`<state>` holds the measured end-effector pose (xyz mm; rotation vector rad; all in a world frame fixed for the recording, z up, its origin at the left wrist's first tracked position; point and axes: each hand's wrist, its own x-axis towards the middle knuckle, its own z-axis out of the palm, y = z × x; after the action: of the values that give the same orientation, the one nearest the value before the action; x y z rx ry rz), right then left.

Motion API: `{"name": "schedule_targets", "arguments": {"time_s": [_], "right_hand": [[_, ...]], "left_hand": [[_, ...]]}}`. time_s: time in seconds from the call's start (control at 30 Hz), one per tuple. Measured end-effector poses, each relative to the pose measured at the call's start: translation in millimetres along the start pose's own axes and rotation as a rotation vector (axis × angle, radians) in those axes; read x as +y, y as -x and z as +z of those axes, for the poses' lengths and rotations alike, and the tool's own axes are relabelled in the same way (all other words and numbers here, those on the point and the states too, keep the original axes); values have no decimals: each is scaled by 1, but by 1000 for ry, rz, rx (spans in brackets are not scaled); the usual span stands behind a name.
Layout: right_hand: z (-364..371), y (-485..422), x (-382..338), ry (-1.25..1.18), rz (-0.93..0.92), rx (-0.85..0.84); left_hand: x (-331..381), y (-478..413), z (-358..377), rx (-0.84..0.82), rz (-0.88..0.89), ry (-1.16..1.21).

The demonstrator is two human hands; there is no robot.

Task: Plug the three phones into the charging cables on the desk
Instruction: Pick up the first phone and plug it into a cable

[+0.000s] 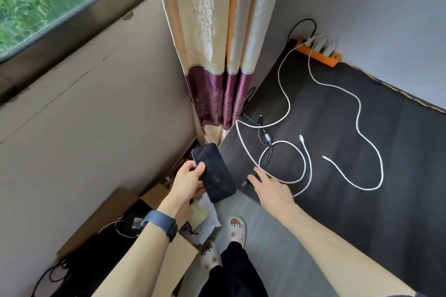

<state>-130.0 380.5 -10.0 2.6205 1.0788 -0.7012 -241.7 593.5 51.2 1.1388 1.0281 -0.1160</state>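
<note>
My left hand (190,181) holds a dark phone (213,172), screen up and off, just left of the dark desk (362,176). No other phone is in view. My right hand (270,188) lies over the desk's near corner with fingers spread, its fingertips on a black cable end (251,179). That black cable (265,152) loops up the desk. A white cable (306,164) coils beside the hand, its plug (301,138) lying free. A second white cable (362,128) snakes to the right, with its plug (324,157) free.
An orange power strip (318,52) with chargers sits at the desk's back by the grey wall. A cream and purple curtain (217,67) hangs left of the desk. Cardboard boxes (115,219) with clutter stand on the floor to the left. My slippered feet (224,241) are below.
</note>
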Motion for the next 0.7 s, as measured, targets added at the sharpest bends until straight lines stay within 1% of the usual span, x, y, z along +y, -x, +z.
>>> {"name": "schedule_targets", "arguments": {"time_s": [0.1,0.23,0.3,0.37,0.5,0.6,0.7], "right_hand": [[-7,4,-6,-15,-25,-14],[-11,15,4,55,-73,-18],[-8,21,10,75,-69,-41],[-5,26,17,66,-3,-58],[-7,21,25,55,267,-30],[-23,8,19,-49,315,51],[-46,-15,10,-260,332,134]], "left_hand": [[3,0,0,11,3,-32],[6,1,-2,32,9,-67],[8,4,-1,43,8,-56],[9,6,1,46,9,-39],[9,7,2,32,17,-14],[9,5,2,24,25,-11],[13,2,6,7,39,-3]]}}
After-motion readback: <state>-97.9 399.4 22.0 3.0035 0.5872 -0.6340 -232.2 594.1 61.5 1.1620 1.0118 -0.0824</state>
